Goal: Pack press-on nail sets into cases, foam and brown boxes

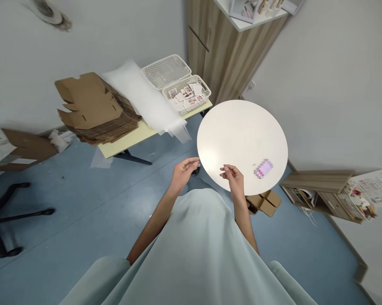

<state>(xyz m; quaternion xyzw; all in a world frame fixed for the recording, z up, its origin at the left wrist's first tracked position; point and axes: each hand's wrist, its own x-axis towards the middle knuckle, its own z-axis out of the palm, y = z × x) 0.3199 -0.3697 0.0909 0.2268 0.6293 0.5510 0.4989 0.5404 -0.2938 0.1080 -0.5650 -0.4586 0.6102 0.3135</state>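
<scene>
A round white table stands in front of me. My left hand is just off its left edge, fingers stretched forward and slightly bent, with nothing visible in it. Over the table's near edge hovers my right hand, its fingers loosely curled and a little apart; I see nothing held there either. To the right of that hand, a small lilac and pink item lies on the tabletop, pixelated so that its kind cannot be told. A tiny scrap lies beside it.
At the left, a pale yellow table bears stacked flat cardboard boxes, white foam sheets and a basket of cards. A wooden cabinet stands behind. Cardboard boxes sit under the round table; a chair base is far left.
</scene>
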